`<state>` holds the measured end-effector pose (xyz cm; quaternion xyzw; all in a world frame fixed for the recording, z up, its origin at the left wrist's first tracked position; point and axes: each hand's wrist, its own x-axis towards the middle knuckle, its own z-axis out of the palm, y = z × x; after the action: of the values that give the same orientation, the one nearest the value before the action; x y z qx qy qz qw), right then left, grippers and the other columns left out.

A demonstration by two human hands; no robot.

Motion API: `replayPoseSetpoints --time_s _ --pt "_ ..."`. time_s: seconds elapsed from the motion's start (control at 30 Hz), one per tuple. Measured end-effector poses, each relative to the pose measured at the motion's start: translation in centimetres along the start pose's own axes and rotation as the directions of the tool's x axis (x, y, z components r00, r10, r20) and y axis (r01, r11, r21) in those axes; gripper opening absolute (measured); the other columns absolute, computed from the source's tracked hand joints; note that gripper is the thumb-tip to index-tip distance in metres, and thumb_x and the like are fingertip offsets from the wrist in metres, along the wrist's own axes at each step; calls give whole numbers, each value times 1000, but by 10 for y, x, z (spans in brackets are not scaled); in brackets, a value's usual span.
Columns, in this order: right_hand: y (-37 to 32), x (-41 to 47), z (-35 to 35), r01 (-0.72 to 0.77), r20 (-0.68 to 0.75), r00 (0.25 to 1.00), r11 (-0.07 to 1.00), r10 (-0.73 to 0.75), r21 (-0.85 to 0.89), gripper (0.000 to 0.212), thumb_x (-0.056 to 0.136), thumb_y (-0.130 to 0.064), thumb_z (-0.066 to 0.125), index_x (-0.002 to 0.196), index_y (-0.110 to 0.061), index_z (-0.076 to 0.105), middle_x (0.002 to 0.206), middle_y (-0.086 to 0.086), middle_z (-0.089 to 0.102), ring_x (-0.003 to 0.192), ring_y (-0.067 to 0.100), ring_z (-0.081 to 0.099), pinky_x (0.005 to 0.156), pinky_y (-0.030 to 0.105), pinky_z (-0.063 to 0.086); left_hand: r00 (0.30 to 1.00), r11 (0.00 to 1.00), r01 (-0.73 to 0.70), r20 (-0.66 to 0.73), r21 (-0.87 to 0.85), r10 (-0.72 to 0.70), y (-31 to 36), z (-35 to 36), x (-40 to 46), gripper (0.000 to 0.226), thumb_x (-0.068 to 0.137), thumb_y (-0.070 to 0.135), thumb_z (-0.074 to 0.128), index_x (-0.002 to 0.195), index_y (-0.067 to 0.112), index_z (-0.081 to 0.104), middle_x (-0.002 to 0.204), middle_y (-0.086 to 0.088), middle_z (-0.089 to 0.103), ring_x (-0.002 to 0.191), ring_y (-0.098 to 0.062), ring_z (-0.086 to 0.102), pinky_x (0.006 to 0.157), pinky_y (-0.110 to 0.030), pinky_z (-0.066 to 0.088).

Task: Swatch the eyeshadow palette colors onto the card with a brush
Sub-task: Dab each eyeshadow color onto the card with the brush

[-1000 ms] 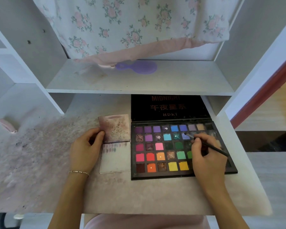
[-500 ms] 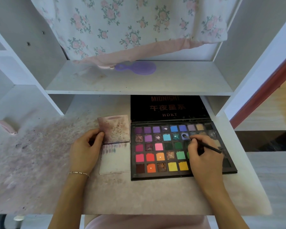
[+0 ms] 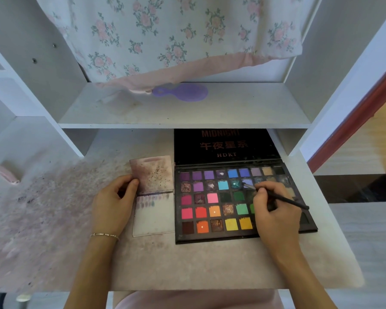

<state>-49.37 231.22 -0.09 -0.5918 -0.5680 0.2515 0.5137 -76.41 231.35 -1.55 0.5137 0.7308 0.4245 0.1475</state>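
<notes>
An open black eyeshadow palette (image 3: 212, 236) with several rows of coloured pans lies on the desk, its lid (image 3: 223, 144) tilted back under the shelf. My right hand (image 3: 276, 216) rests over the palette's right side and grips a thin black brush (image 3: 285, 200); the brush tip touches a lilac-blue pan in the second row. Left of the palette lies a folded white card (image 3: 154, 216) with small purple swatches along its upper edge and a stained upper flap (image 3: 153, 173). My left hand (image 3: 113, 202) holds the card's left edge near the fold.
The desk surface (image 3: 42, 210) is dusted with pink and purple powder. A white shelf (image 3: 183, 110) hangs over the palette lid and carries a purple hand mirror (image 3: 183, 92). Floral cloth (image 3: 176, 34) drapes down behind. A pink object (image 3: 7, 173) lies at far left.
The brush tip has shifted slightly within the lilac-blue pan, and my right hand has edged a little to the left. My left hand and the card have stayed put.
</notes>
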Motion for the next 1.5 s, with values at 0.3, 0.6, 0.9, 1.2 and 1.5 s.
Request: replayPoseSetpoints --time_s 0.3,0.6,0.9,1.2,1.5 --pt "-27 -15 27 0 198 979 980 -40 199 35 84 6 52 76 -29 54 67 -2 58 63 9 55 53 12 45 1000 1000 -12 10 2 12 0 -1 0 14 86 14 57 94 12 69 83 5 65 78 -16 60 73 -26 43" --pt "-48 -22 72 -45 430 902 983 -36 177 27 85 -9 57 78 -35 56 68 -14 60 67 1 57 55 8 43 1000 1000 -3 23 18 3 1 -1 2 16 87 16 56 97 14 68 87 6 65 78 -13 59 71 -23 43" --pt "-44 -23 85 20 475 878 996 -58 84 24 86 -14 57 81 -37 55 81 -12 62 82 -3 56 66 8 46 1000 1000 -9 12 19 9 2 -1 1 14 86 17 57 95 16 69 83 12 63 74 -8 57 66 -15 40" --pt "-42 -24 87 38 503 864 999 -38 12 17 86 -18 56 83 -35 56 84 -10 62 79 3 58 70 17 51 1000 999 -12 18 36 11 3 -1 1 15 86 18 57 96 16 68 84 10 64 75 -8 57 66 -16 41" --pt "-42 -24 87 47 502 864 999 -40 -2 20 86 -17 56 83 -36 54 87 -11 60 82 4 57 73 22 52 1000 999 2 13 35 -2 2 -2 0 17 87 19 56 98 16 68 86 10 64 77 -8 57 66 -13 39"
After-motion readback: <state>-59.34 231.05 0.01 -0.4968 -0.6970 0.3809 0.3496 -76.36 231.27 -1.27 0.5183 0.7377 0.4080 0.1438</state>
